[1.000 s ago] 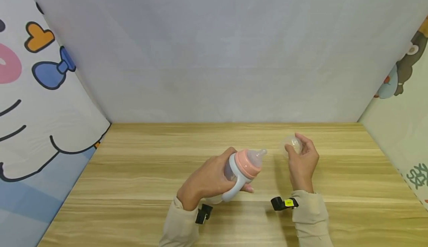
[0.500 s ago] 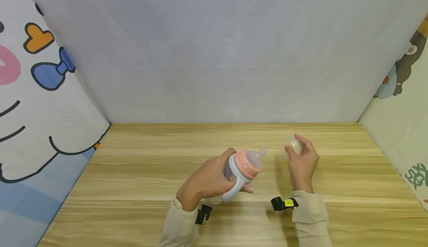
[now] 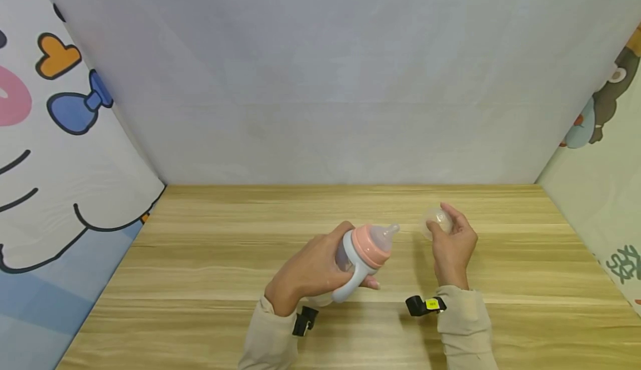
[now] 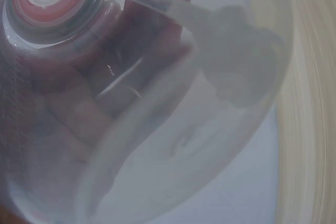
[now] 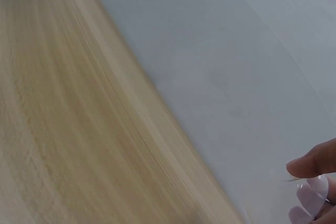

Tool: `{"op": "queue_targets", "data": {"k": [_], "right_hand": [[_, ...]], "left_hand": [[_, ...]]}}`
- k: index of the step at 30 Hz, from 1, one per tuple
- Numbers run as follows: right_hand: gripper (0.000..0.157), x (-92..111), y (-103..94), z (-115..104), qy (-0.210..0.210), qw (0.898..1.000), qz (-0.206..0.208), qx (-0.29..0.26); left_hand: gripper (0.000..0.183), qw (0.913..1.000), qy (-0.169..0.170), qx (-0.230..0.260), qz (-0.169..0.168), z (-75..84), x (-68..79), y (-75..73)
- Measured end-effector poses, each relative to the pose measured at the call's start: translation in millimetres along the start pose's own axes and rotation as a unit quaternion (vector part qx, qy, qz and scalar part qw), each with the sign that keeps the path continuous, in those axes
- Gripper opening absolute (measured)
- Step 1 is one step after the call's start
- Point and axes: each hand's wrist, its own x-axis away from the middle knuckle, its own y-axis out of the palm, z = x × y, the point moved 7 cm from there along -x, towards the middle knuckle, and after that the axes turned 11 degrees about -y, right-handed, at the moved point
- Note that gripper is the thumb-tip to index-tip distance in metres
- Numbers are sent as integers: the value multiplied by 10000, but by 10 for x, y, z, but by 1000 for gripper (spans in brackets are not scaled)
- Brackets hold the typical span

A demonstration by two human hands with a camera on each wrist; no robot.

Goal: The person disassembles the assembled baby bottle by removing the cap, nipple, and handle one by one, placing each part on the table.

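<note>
A baby bottle [image 3: 371, 246] with a pink collar, clear nipple and pale grey-blue handle lies tilted in my left hand [image 3: 312, 264], which grips it round the body. Its nipple points up and to the right. Through the clear bottle wall [image 4: 47, 108] the left wrist view shows fingers and a tube inside. My right hand [image 3: 454, 245] pinches a clear dome-shaped cap [image 3: 434, 222] between thumb and fingers, to the right of the nipple and apart from it. Only the thumb [image 5: 310, 162] and some fingertips behind the clear cap show in the right wrist view.
Both hands are over a wood-grain table [image 3: 225, 220]. A pale grey wall [image 3: 350, 80] stands along its back edge, with cartoon-printed panels at left [image 3: 100, 181] and right [image 3: 596, 192]. Black camera straps [image 3: 304, 321] circle the wrists.
My right hand has lowered very slightly with the clear cap. The left hand and bottle stay where they were.
</note>
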Motion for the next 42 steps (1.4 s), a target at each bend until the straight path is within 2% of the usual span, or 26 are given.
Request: {"op": "queue_targets", "data": {"k": [8, 42], "right_hand": [[50, -2, 1, 23, 31, 10000, 24, 57], [51, -12, -51, 133, 284, 9992, 97, 281]], "left_hand": [[49, 10000, 82, 1, 5, 7, -4, -5], [50, 10000, 45, -7, -35, 0, -5, 13]]}}
